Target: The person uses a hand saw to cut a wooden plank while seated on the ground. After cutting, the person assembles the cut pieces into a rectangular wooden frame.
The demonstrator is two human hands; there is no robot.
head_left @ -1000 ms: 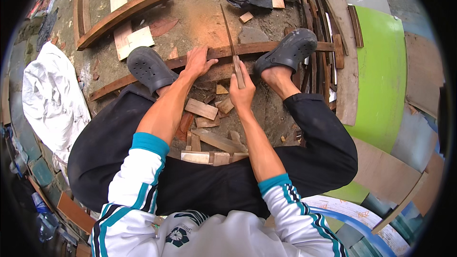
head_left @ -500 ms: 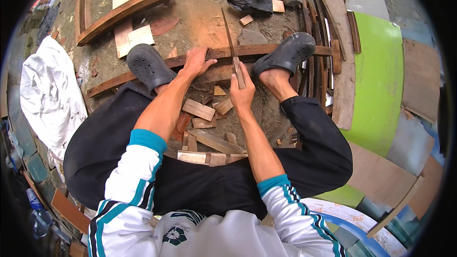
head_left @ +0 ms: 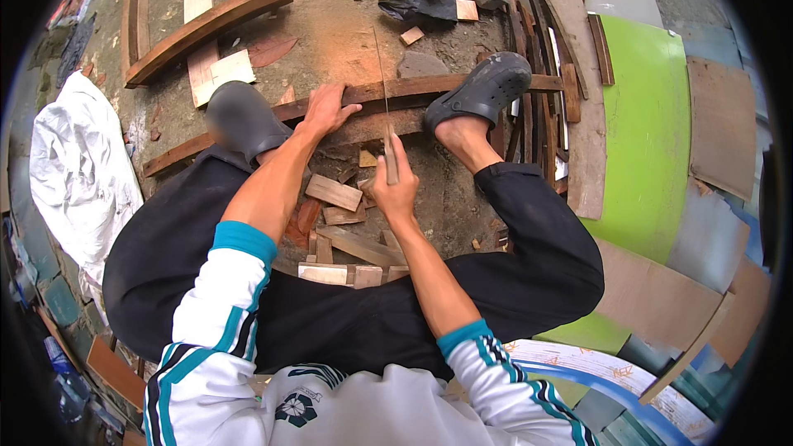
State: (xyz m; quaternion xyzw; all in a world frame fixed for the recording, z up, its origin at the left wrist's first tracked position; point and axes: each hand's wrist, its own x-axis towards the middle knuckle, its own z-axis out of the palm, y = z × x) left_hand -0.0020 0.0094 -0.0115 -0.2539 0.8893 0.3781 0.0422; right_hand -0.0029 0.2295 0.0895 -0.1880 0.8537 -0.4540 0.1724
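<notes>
The left hand [head_left: 326, 109] presses flat on a long curved brown plank [head_left: 363, 95] held under both shoes. The right hand [head_left: 395, 190] grips a saw [head_left: 385, 107] standing across it. Offcuts [head_left: 334, 192] litter the mossy concrete ground [head_left: 339, 16]

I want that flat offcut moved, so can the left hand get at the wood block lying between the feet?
Probably yes: the left hand rests on the curved plank, and the wood block lies uncovered just beneath its forearm.

No packages, labels, signs, screens — none.
</notes>
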